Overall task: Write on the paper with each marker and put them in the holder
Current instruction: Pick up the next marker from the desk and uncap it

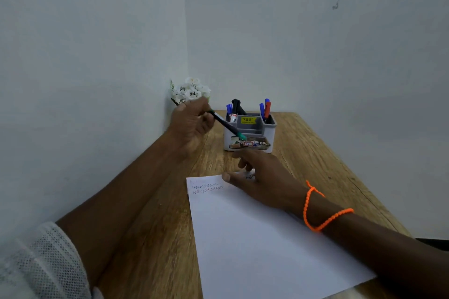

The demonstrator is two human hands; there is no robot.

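Over at nine o'clock a white mesh sleeve leads up the bare left arm to the left hand, raised above the wooden tabletop. Its fingers are curled tight around a black marker with a green tip end, which slants down toward four o'clock, the green end hanging just in front of the holder's near wall. Behind that hand, in the corner at eleven o'clock, sits a small bunch of white artificial flowers.

Now the container: a grey-and-white plastic desk holder with several compartments, standing at twelve o'clock on the tabletop. Its left compartment carries blue and black markers; its right compartment carries blue markers and a red one; the middle slot shows a yellow price sticker.

Below it lies the white sheet of paper, with red and dark zigzag lines near its far left corner. The right hand, an orange beaded cord around its wrist, rests on the paper's far edge, fingers loosely bent; whether they pinch anything, I cannot tell.
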